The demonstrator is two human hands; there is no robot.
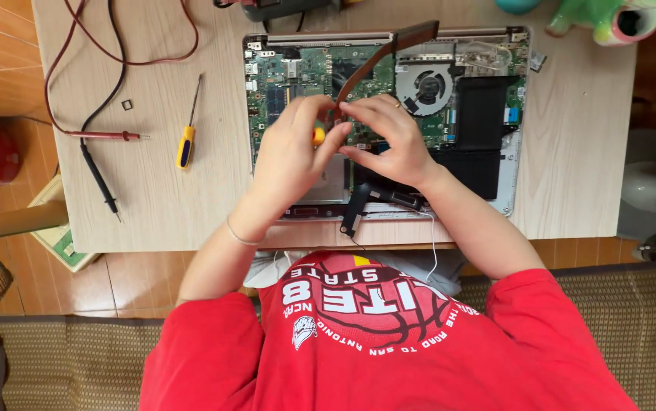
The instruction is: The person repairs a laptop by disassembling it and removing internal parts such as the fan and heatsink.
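An opened laptop lies on the wooden table, its green circuit board, fan and black battery exposed. My left hand grips a yellow-handled tool over the board. My right hand pinches the lower end of a brown flat heat-pipe strip that slants up to the laptop's back edge. Both hands meet above the middle of the board. The tool's tip is hidden by my fingers.
A yellow-handled screwdriver lies left of the laptop. Red and black probe leads trail over the table's left side. A small black square part sits near them. A green figurine stands at the far right corner. A black speaker piece hangs off the laptop's front.
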